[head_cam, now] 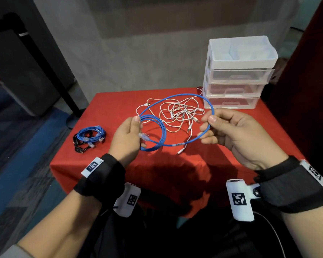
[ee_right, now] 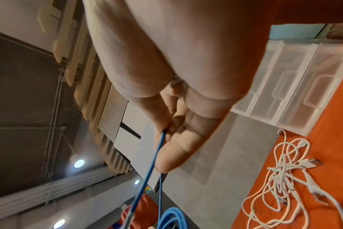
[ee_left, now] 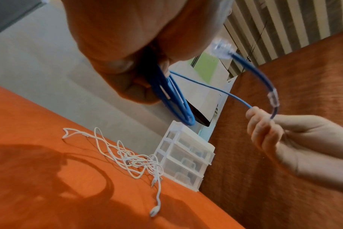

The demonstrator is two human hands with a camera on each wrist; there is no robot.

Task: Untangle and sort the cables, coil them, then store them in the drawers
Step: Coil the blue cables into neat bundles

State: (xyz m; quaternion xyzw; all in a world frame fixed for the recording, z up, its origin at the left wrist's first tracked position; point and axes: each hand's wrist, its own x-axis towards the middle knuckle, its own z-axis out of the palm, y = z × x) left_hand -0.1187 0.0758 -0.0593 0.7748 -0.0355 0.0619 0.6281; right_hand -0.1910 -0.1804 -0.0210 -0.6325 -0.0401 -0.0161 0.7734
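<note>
Left hand pinches finished loops of blue cable, held above table. Right hand pinches wide free loop between thumb and fingers. Ease left pinch and your loops likely spring apart. Drop low and slack may snag white tangle.

Two hands held one blue cable. One drawer unit had three drawers, one white tangle (strands uncountable) and one coiled bundle lay nearby.
</note>
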